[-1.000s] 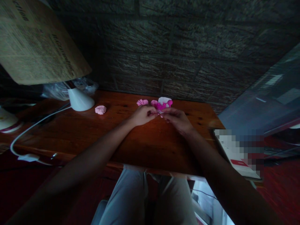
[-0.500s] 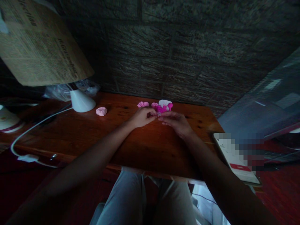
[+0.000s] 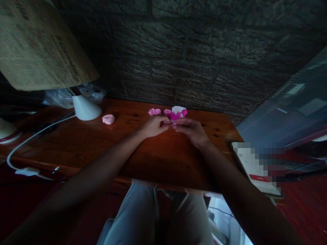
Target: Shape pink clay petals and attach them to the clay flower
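My left hand and my right hand meet above the table, fingertips closed together. Between them shows a small pink piece, which looks like soft modelling clay; its shape is too small to make out. Just behind the fingers lie bright magenta pieces beside a whitish piece. A ridged pink fan-shaped piece rests behind my left hand, with a small pink piece to its right. Farther left sits a pale pink lump, apart from both hands.
The wooden table stands against a dark brick wall. A lamp with a newsprint shade and white cable occupies the left, a plastic bag behind it. A partly blurred flat tablet-like object lies at the right edge.
The view has shifted slightly, so lamp and pink pieces appear a little farther left. Both hands stay together at the same spot, with small finger movements around the pink piece.
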The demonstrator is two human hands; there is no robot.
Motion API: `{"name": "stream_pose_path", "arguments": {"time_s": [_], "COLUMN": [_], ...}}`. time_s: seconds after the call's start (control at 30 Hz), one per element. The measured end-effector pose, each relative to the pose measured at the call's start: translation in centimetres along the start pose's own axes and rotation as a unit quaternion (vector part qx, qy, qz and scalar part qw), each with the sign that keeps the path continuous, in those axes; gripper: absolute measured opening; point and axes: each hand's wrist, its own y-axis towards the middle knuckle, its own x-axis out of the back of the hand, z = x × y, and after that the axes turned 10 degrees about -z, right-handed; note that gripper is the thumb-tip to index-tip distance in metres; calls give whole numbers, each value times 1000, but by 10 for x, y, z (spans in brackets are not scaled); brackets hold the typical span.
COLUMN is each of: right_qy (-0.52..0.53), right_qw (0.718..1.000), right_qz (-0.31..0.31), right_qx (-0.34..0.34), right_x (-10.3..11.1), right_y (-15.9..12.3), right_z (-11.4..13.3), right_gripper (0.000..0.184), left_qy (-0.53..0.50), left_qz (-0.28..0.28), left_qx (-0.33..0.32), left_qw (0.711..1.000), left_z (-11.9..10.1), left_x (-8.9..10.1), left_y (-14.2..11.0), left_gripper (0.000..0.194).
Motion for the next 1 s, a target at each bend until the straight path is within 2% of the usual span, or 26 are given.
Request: {"name": "stream_pose_path", "arguments": {"time_s": [0.17, 0.4, 0.63, 0.8, 1.0], "right_qy": [10, -26, 0, 8, -16], "right_qw": [1000, 1000, 999, 999, 1000], "right_qz": [5, 16, 16, 12, 18], "right_qx": [-24, -4, -36, -49, -14], "right_x": [0, 0, 1, 0, 1], "right_y": [-1, 0, 1, 0, 1], "right_z": [1, -2, -2, -2, -4], "right_gripper": [39, 37, 50, 46, 38], "left_qy": [-6, -8, 0, -14, -9], "left_qz": [-10, -4, 0, -9, -10], "left_qx": [1, 12, 9, 3, 3], "left_qw": [1000, 1000, 1000, 1000, 1000], "left_z": [1, -1, 1, 2, 1], "left_x": [0, 1, -2, -2, -1], "left_y": [0, 0, 0, 0, 0], "left_gripper": [9, 9, 9, 9, 8]}}
